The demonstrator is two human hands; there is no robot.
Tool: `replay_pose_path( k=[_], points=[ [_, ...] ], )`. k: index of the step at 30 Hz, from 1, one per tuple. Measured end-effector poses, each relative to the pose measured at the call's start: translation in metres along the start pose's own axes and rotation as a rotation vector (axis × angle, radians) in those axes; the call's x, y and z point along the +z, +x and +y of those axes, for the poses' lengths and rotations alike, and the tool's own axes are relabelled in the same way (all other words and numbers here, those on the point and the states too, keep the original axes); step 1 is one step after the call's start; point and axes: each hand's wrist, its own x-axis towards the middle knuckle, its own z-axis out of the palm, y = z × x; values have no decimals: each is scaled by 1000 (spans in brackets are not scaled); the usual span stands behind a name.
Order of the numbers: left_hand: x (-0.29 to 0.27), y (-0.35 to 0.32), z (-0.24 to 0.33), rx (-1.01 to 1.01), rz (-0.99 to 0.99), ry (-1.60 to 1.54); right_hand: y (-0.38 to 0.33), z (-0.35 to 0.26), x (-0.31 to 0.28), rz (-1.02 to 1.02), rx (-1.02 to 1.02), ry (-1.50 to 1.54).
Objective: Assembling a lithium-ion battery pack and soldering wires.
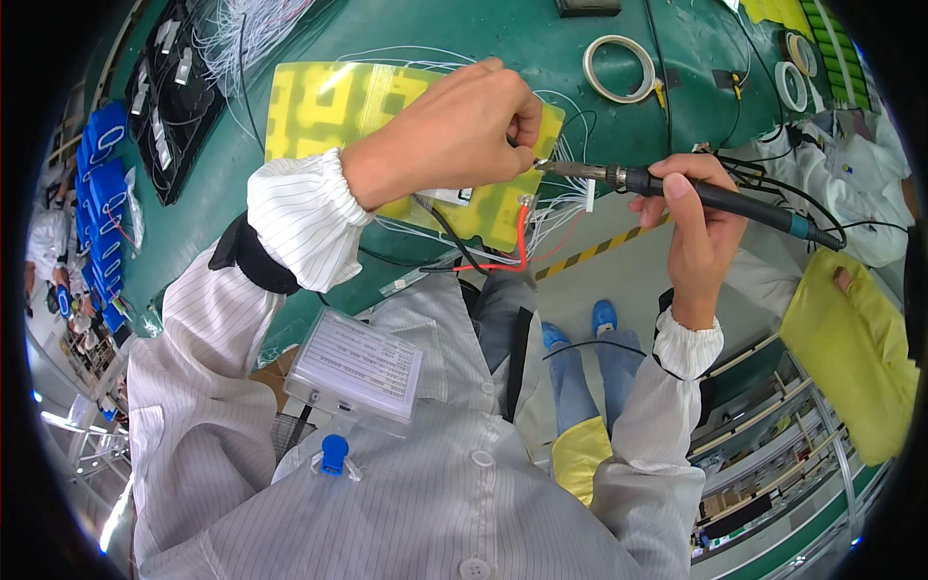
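My right hand (698,227) is wrapped round the dark handle of a soldering iron (739,201), held almost level with its tip pointing left. The tip meets the right edge of a flat yellow panel (319,106), just beneath my left fingertips. My left hand (459,121) rests over the panel, thumb and fingers pinched on something small and dark that I cannot make out. Several thin white wires (561,213) come out along the panel's right side. A thick red wire (523,232) is joined near its lower right corner, and a black wire (449,227) crosses its lower part.
A roll of tape (619,95) lies on the green bench (541,29). At the far left are a loose bundle of white wires (242,43), a black tray (159,126) and blue plastic racks (101,184). Dark cables run at the right, beside another person's white sleeve (860,193).
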Motion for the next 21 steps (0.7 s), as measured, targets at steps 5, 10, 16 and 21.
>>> replay_pose_path(
  k=[5,10,16,21],
  points=[
    [-1,2,0,-13,-31,-2,1,0,1,21,-6,-12],
    [-2,2,3,-31,-24,-4,1,2,-2,5,22,11],
    [-2,5,2,-48,-56,5,4,3,-2,14,13,12],
    [-1,8,2,-56,-63,-4,8,5,-6,-12,34,9]
  ],
)
